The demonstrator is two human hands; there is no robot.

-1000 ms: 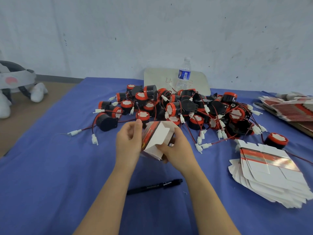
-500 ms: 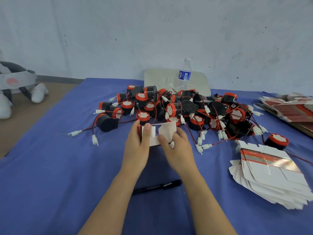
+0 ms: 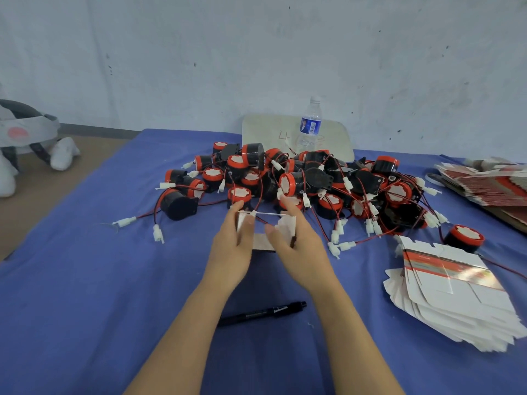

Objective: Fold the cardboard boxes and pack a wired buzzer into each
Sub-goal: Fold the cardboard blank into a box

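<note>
Fingers of left hand and right hand pinch the cardboard box, centre frame; I'd square the creases before tucking flaps, clear of the wired buzzers.

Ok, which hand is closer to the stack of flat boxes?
Right. The right hand holds the side of the cardboard box facing the stack of flat boxes; the left hand holds its far side.

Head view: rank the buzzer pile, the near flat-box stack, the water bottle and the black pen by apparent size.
1. buzzer pile
2. near flat-box stack
3. water bottle and black pen, unranked: the pen looks longer, the bottle wider and sits farther away.
</note>
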